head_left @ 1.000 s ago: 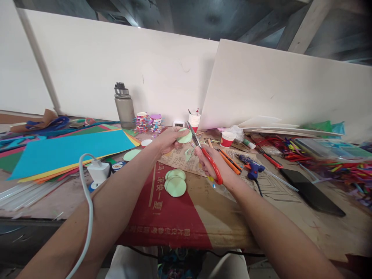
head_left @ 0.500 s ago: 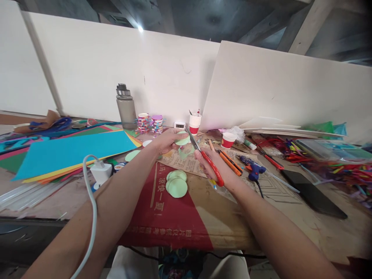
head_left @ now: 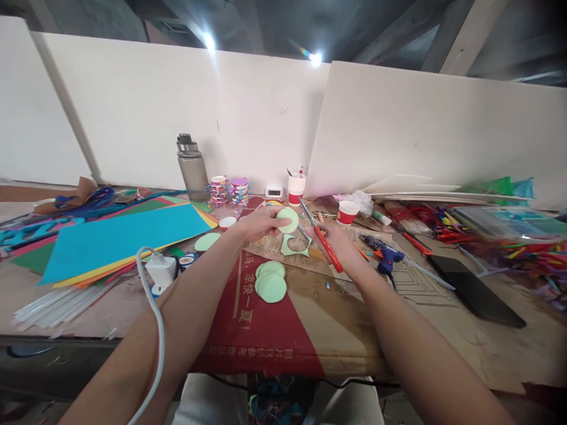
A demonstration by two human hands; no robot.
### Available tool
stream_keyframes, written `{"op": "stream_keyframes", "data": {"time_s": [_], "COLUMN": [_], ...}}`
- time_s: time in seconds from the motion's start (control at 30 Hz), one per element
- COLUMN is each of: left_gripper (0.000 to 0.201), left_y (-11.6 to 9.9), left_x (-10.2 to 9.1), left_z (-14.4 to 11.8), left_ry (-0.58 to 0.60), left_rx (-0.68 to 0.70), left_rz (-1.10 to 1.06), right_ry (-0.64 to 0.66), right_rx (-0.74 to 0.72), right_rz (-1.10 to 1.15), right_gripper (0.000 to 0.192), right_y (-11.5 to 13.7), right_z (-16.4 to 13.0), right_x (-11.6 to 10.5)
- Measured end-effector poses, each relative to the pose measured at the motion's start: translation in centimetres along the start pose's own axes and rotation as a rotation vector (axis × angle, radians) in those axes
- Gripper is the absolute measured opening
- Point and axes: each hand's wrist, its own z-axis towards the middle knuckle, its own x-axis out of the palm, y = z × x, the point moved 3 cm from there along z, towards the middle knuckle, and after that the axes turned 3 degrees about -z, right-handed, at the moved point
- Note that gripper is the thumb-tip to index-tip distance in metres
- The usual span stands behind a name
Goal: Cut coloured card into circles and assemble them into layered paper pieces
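Green paper disc (head_left: 287, 219) pinched in left hand (head_left: 261, 223), red scissors (head_left: 325, 243) gripped in right hand (head_left: 333, 245); cardboard writing unreadable.

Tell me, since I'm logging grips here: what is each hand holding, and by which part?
The left hand pinches a pale green paper circle at its left edge. The right hand holds red-handled scissors by the handles.

At frame centre, the stack of paper discs (head_left: 270, 282) lies on the desk (head_left: 443, 330), below both hands. The sheets of paper (head_left: 119, 236) spread at left; the bottle (head_left: 192, 168) stands behind them. The glue gun (head_left: 384, 257) lies right of centre.
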Motion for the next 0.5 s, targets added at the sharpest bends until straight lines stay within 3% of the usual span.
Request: {"op": "stream_keyframes", "data": {"time_s": [0.13,0.5], "left_gripper": [0.041,0.035], "left_y": [0.0,0.01], "left_x": [0.03,-0.16], "left_z": [-0.07,-0.14], "left_ry": [-0.039,-0.048], "left_rx": [0.008,0.072], "left_rz": [-0.033,-0.085], "right_ry": [-0.013,0.077], "right_rx": [-0.033,-0.026], "right_rz": [-0.221,-0.351], "right_gripper": [0.036,0.038], "right_y": [-0.29,0.24], "right_z": [0.5,0.0], "right_x": [-0.45,-0.52]}}
